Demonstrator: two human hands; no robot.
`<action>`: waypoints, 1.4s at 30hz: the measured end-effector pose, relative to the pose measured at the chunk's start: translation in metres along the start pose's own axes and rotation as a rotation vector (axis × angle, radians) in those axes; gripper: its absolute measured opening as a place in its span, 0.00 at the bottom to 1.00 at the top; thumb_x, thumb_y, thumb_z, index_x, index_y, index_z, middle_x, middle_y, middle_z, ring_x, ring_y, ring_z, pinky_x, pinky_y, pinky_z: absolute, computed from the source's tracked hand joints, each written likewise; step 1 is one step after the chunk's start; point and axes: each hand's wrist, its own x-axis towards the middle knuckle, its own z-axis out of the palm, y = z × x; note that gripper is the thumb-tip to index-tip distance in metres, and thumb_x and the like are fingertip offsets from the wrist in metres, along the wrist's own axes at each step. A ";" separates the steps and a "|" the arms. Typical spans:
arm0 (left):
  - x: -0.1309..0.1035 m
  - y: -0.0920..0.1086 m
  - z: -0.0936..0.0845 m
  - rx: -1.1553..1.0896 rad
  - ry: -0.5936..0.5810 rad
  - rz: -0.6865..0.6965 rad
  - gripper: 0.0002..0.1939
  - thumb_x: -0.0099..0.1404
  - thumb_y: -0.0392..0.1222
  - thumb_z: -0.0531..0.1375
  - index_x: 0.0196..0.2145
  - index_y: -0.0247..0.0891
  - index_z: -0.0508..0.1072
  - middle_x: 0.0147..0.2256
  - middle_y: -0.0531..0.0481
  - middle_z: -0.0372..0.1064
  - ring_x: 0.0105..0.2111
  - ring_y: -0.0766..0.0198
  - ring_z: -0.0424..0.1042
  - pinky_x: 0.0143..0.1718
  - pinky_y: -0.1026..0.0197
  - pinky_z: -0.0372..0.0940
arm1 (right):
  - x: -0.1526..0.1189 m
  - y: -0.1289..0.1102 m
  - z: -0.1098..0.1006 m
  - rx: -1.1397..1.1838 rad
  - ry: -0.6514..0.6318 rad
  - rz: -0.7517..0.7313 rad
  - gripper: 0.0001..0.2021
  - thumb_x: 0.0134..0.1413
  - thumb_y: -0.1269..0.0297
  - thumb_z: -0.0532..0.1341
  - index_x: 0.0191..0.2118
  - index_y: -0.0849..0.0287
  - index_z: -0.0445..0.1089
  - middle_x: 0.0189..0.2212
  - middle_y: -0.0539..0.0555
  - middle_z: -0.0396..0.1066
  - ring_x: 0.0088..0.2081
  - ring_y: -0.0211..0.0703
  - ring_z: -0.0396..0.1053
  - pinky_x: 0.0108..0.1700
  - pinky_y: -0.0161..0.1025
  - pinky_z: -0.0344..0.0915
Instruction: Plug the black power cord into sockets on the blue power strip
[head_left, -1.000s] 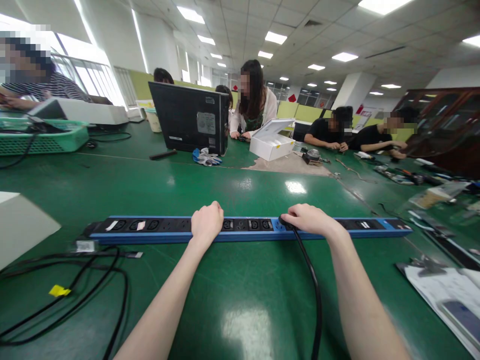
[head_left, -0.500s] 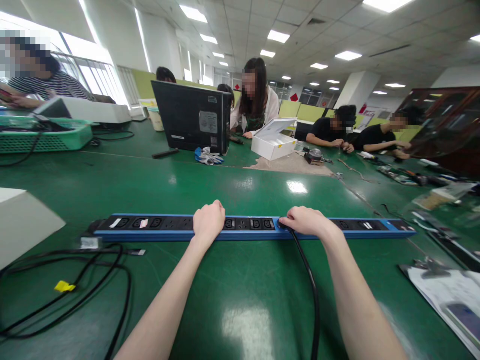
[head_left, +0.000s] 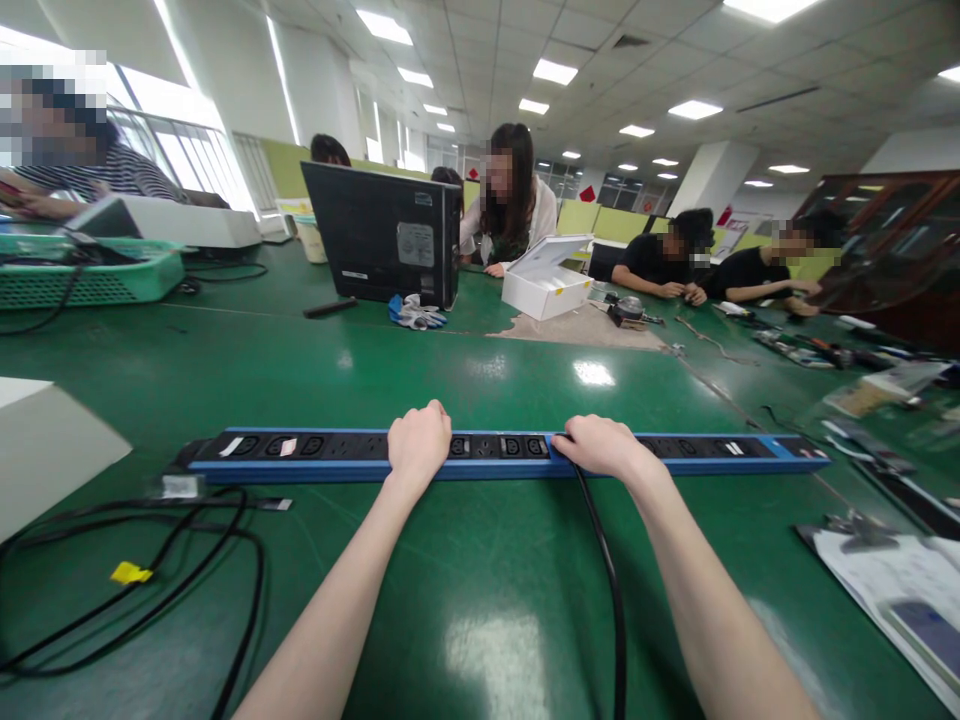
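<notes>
Head view: see blue-and-black power strip [head_left: 514, 469] lying flat across the middle of the frame on green table [head_left: 480, 375]. Left hand [head_left: 420, 440] just left of centre, closed down over the strip — cannot tell how firmly. Right hand [head_left: 596, 444] right of centre, gripping the end of black cable [head_left: 611, 560] against the strip's face, with the cable running out at the bottom edge. Cable end covered by the hand; cannot tell seated or loose.

Risks, as judged: could get a twisted or sliding strip from a sideways push at right with too little hold at left. Could strain or scrape a socket [head_left: 535, 447] from pressing or pulling off-angle. Could lose alignment from a tug on the cable, with its far end out of view below. Lower left, note loose cord [head_left: 259, 590] with yellow tag [head_left: 131, 573] — could snag the left forearm during a wide move.
</notes>
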 end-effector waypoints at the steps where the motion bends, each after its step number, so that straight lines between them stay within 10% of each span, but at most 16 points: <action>1: 0.000 0.000 0.000 0.004 0.004 -0.002 0.22 0.73 0.44 0.43 0.46 0.38 0.75 0.38 0.39 0.78 0.41 0.49 0.77 0.44 0.51 0.66 | -0.004 -0.002 0.001 0.000 0.015 0.002 0.30 0.68 0.45 0.45 0.46 0.63 0.77 0.46 0.69 0.76 0.48 0.63 0.75 0.46 0.51 0.68; 42: 0.002 0.006 0.002 0.012 0.009 0.006 0.22 0.73 0.46 0.43 0.46 0.39 0.75 0.38 0.39 0.77 0.40 0.51 0.77 0.43 0.53 0.66 | -0.004 -0.007 -0.005 0.070 -0.066 0.057 0.29 0.70 0.49 0.44 0.50 0.63 0.77 0.51 0.70 0.74 0.53 0.59 0.73 0.53 0.49 0.64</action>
